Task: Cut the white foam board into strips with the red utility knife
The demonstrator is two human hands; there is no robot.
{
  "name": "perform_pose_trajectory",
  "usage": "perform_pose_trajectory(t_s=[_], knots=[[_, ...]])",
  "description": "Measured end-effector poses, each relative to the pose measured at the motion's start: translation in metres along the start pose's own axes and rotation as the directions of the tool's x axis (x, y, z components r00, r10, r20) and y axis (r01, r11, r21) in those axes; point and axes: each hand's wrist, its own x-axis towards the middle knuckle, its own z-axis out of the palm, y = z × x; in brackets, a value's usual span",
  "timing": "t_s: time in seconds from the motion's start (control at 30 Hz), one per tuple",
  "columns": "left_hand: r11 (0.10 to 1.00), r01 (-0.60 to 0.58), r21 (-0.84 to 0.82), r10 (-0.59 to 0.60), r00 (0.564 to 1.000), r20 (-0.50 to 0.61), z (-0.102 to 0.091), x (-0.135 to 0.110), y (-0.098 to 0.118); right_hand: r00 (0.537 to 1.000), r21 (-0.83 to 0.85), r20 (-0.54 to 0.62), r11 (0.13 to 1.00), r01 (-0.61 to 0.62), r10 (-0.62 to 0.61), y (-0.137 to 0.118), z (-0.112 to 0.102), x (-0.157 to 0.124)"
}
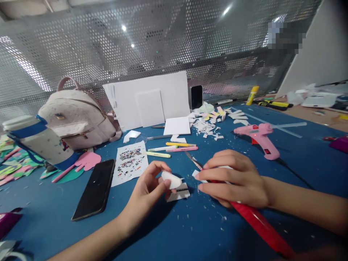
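My left hand (152, 185) pinches a small white piece of foam board (171, 180) between thumb and fingers. Just beneath it, a pale scrap with a dark stripe (178, 193) lies close to the table. My right hand (231, 175) is closed around a long red-handled knife (258, 221); its pointed metal blade (193, 159) sticks out past the fingers, toward the back left. A white scrap (195, 174) shows at the right fingertips, partly covered, so I cannot tell if it is held. The two hands are a short gap apart above the blue table.
A pink glue gun (261, 136) with its cord lies at right. Highlighters (174, 148), a speckled sheet (129, 163) and a black phone (95, 190) lie nearer left. Behind are a cup (40, 141), a backpack (78, 116), white boards (174, 94) and a scrap heap (205, 125).
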Motion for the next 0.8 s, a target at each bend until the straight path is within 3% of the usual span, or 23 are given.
perform_pose_trajectory(t_s=[0.07, 0.2, 0.8], knots=[[1.000, 0.012, 0.011, -0.012, 1.000, 0.009, 0.004, -0.002, 0.001, 0.999, 0.037, -0.051, 0.999, -0.003, 0.005, -0.001, 0.006, 0.005], [0.999, 0.034, 0.025, -0.035, 0.999, 0.035, 0.011, -0.004, 0.000, 0.998, 0.064, 0.021, 0.997, -0.053, 0.052, -0.004, 0.011, 0.008], [0.998, 0.059, -0.009, -0.058, 0.996, 0.071, 0.016, -0.003, 0.001, 0.999, 0.097, 0.022, 0.995, -0.033, 0.031, -0.010, 0.013, 0.005]])
